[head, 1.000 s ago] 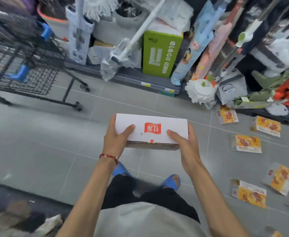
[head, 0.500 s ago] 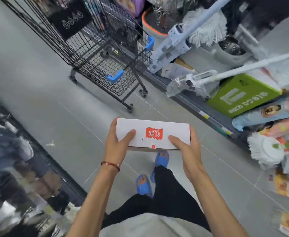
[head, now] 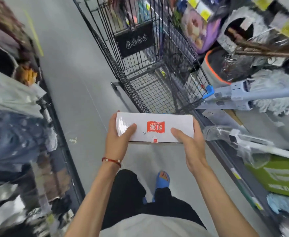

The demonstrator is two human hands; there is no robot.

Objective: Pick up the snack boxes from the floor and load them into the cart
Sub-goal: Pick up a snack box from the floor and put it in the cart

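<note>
**Q:** Status, L to R?

**A:** Left hand (head: 118, 136) grips the L end of the snack box (head: 140, 121), thumb on the top face, fingers curled round the end. Right hand (head: 190, 142) grips the R end the same way. The box is held level in the air above the floor (head: 82, 82), just short of the near end of the cart (head: 150, 93). It is not yet in the basket.

**Q:** Failure modes?

**A:**
1. The grip is at the ends only, and the top face looks glossy. A thumb slip prob. drops one end.
2. The cart walls are high. Without enough lift, the box's far edge likely strikes the near rim.
3. The cart stands on wheels, so a knock may roll it away.
4. On the R side, a mop (head: 239, 96) juts in beside the blue bumper (head: 208, 90) at the cart's near R corner. The box end or R elbow may snag it.

**Q:** Readable text?

**A:**
- **Cart:** a black placard (head: 134, 41) hangs inside the basket. It shows four white pictograms, no words legible.
- **Box:** a red label w/ two white Chinese chars, upside down to the camera. The small Latin line on it is too small to read. There is an ® mark beside it.
- **Yellow shelf tags** (head: 205, 13), top R: blurred.
- **Green carton** (head: 280, 177), low R: white lettering, cut off and blurred, can't read.
</note>
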